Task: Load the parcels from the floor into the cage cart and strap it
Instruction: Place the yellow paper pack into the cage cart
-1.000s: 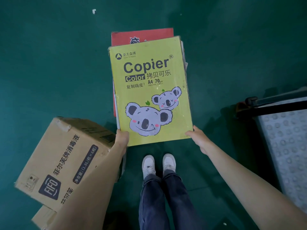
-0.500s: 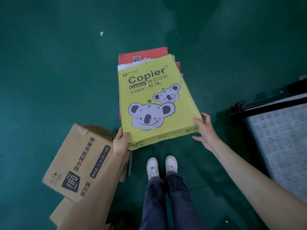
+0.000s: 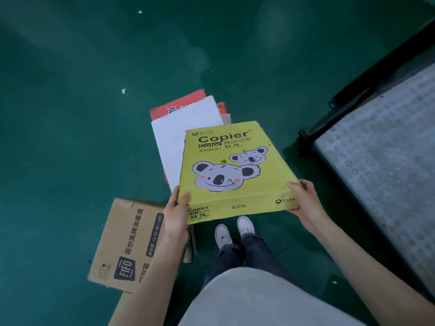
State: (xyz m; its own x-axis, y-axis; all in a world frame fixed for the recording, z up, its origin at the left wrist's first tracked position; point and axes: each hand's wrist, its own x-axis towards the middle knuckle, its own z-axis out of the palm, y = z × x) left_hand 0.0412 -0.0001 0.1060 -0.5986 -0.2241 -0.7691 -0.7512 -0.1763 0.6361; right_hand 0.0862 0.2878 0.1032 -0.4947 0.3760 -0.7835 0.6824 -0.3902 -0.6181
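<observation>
Two hands carry one yellow ream (image 3: 235,170) of copier paper, one at each near corner. The left hand (image 3: 175,217) has its thumb on the top face and its fingers (image 3: 173,196) along the side; the right hand (image 3: 306,203) wraps the opposite corner, thumb on top, the rest curled underneath out of sight. Gripping both corners spreads the weight and keeps the ream level, which suits a dense, flat pack that would sag or slip from one hand.

The ream hangs in the air above the person's shoes, clear of the green floor (image 3: 70,114). Just beyond it lies a white pack (image 3: 179,137) on a red pack (image 3: 176,104), stacked flat on the floor. To the ream's left, close to the left forearm, a brown carton (image 3: 127,243) lies tilted on another carton. To the ream's right is the cart (image 3: 381,161), its studded grey deck and black frame edge showing; no strap is in view.

I'd judge the ream is on its way to the cart, since it is already off the pile and the deck is on the right. The other parcels are not yet loaded.
</observation>
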